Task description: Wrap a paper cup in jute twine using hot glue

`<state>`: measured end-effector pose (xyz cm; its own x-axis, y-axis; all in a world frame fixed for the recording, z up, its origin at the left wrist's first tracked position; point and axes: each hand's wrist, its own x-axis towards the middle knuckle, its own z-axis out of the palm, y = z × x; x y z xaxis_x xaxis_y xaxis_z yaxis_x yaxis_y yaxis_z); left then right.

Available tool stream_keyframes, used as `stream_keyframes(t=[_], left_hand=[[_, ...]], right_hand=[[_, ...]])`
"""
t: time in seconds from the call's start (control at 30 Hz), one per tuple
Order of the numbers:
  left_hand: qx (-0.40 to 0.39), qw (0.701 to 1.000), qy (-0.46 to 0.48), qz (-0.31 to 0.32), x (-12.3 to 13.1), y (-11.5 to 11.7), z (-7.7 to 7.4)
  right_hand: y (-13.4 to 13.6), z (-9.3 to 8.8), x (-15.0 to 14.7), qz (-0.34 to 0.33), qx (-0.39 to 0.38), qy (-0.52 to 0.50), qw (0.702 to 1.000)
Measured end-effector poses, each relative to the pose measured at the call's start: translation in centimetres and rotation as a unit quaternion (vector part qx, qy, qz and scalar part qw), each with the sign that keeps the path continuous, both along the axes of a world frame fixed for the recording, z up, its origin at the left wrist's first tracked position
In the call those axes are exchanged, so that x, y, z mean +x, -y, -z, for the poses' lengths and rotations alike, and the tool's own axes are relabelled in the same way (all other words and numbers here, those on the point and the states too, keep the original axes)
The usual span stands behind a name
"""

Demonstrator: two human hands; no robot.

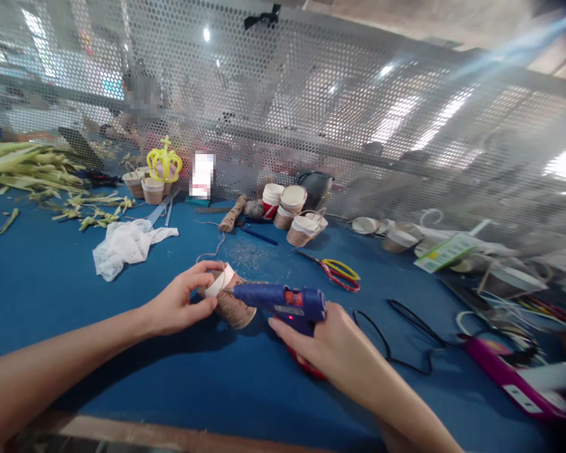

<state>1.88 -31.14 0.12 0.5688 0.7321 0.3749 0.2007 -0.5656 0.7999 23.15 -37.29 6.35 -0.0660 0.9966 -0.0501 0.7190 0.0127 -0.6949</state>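
My left hand [186,299] grips a small paper cup [236,308] wrapped in brown twine, tilted over the tabletop. White paper shows at its rim, under my fingers. My right hand [318,340] is closed around the handle of a blue hot glue gun [283,302] with a small red light on its side. The gun's nozzle points left and reaches the cup's side; whether it touches cannot be made out. From the cup, a strand of twine runs back toward a twine roll [233,214] on the table.
Red-and-yellow-handled scissors [339,272] lie behind the glue gun. Several wrapped cups [302,229] stand at the back by a perforated metal screen [264,107]. White cloth [127,245] and dried leaves [28,167] lie left. A black cord [415,321] and purple power strip [504,377] are right.
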Motion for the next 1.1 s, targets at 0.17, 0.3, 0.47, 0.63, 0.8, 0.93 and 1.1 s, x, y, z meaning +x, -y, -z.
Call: stream_keyframes(t=[0.17,0.3,0.47,0.63,0.8,0.93,1.1], left_hand=[[-0.004,1.000,0.001,0.001,0.0,0.0,0.0],[-0.007,1.000,0.002,0.006,0.0,0.0,0.0],[-0.014,1.000,0.007,0.002,0.1,0.0,0.2],[-0.013,1.000,0.007,-0.003,0.1,-0.1,0.1],[-0.005,1.000,0.009,0.002,0.1,0.0,0.1],[0.000,1.000,0.009,0.005,0.1,0.1,0.0],[0.000,1.000,0.009,0.003,0.2,-0.1,0.1]], right_hand=[[-0.3,-0.3,0.1,0.006,-0.008,0.015,1.000],[-0.9,-0.9,0.4,0.006,0.007,0.048,0.999],[-1.5,-0.9,0.8,0.000,0.007,0.062,0.998],[-1.8,-0.7,0.9,0.014,-0.012,0.038,0.999],[-1.4,-0.9,0.6,0.019,-0.008,0.039,0.999],[-0.8,-1.1,0.2,0.031,-0.037,0.014,0.999],[-0.4,-0.8,-0.1,0.024,-0.047,-0.008,0.999]])
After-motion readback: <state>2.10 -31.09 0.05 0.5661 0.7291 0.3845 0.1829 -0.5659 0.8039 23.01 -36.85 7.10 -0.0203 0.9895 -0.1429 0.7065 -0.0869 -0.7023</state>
